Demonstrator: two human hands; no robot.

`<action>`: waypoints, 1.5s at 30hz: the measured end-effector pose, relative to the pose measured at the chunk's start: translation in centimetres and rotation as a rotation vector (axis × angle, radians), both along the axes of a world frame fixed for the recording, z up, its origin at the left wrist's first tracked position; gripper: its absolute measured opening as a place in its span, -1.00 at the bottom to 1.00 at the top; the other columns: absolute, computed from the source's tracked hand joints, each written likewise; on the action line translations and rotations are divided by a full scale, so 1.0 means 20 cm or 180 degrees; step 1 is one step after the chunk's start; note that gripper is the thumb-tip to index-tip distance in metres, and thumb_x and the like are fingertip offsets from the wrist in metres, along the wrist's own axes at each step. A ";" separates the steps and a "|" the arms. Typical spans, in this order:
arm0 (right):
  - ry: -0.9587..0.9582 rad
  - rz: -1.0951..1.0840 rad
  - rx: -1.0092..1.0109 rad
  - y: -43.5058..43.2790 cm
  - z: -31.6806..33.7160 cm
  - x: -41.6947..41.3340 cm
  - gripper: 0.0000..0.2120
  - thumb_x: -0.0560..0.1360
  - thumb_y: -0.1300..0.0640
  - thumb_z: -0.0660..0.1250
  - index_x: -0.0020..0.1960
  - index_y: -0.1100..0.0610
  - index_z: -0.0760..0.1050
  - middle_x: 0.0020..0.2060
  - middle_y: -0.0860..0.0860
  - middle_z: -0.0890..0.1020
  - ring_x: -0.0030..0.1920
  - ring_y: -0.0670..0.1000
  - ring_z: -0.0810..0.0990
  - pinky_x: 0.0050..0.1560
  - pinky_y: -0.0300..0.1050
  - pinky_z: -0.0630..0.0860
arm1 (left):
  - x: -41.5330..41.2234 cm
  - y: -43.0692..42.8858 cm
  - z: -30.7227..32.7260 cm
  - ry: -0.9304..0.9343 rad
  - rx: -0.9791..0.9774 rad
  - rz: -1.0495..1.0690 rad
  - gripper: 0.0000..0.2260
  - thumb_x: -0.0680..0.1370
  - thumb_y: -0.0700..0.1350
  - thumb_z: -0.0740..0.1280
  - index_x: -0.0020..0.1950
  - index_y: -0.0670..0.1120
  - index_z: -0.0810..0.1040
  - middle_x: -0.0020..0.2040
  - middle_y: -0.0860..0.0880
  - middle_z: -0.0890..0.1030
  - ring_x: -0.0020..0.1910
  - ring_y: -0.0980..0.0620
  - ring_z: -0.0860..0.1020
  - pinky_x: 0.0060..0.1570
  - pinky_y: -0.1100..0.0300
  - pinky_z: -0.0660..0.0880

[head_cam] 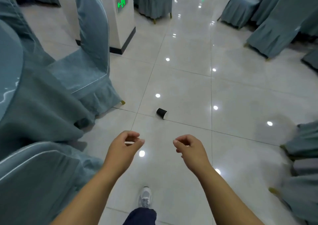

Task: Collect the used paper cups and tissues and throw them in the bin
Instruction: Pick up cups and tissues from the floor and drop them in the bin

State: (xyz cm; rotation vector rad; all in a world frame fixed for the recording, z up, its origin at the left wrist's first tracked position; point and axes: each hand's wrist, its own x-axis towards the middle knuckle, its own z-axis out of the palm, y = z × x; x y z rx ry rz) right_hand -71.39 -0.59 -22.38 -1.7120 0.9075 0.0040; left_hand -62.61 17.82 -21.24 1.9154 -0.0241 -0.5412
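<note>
A black paper cup (pixel 162 113) with a white inside lies on its side on the glossy white tiled floor, a short way ahead of me. My left hand (pixel 124 148) and my right hand (pixel 188 147) are both held out in front of me above the floor, fingers loosely curled, holding nothing. The cup lies beyond and between the two hands, touched by neither. No tissue and no bin is in view.
Chairs in teal covers (pixel 89 61) and a teal-draped round table (pixel 25 90) line the left; more covered chairs (pixel 275 32) stand on the right. A white pillar with a green exit sign (pixel 121 1) rises ahead left. My foot in a grey shoe (pixel 145 198) is on the aisle floor.
</note>
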 end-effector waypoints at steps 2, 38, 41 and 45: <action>0.0057 0.0023 0.0020 -0.13 -0.04 0.17 -0.93 0.51 0.06 0.36 -0.08 0.06 0.55 -0.14 -0.04 0.62 -0.10 -0.01 0.63 -0.19 -0.21 0.49 | 0.20 -0.15 -0.02 -0.0017 0.0039 -0.0069 -0.87 0.50 -0.08 0.40 0.01 0.05 0.53 -0.06 0.09 0.58 -0.05 0.12 0.55 -0.06 0.17 0.53; 0.1666 0.0843 -0.0385 -1.55 -2.86 2.08 -0.45 0.46 0.00 0.41 0.37 0.09 0.31 0.24 0.05 0.45 0.11 0.00 0.49 0.04 -0.14 0.47 | 2.14 -1.73 -2.51 0.0493 0.0866 -0.0437 -0.85 0.49 0.00 0.40 0.03 0.09 0.50 -0.07 0.16 0.57 -0.18 0.31 0.51 -0.28 0.38 0.38; 0.1692 0.0994 -0.0694 -1.57 -3.14 2.16 -0.29 0.43 -0.04 0.44 0.44 0.09 0.19 0.33 0.06 0.32 0.29 0.08 0.39 0.24 -0.03 0.42 | 2.28 -1.79 -2.68 0.0324 0.1215 -0.0971 -0.74 0.48 0.08 0.39 0.12 0.10 0.46 0.02 0.15 0.51 -0.08 0.20 0.52 -0.15 0.24 0.46; 0.1722 0.1374 -0.1125 -1.58 -3.45 2.23 -0.12 0.39 -0.12 0.45 0.51 0.06 0.02 0.42 0.06 0.15 0.39 0.11 0.23 0.31 0.01 0.34 | 2.45 -1.89 -2.79 -0.0153 0.1365 -0.1278 -0.67 0.48 0.11 0.36 0.20 0.09 0.42 0.08 0.12 0.48 -0.01 0.12 0.50 -0.08 0.17 0.43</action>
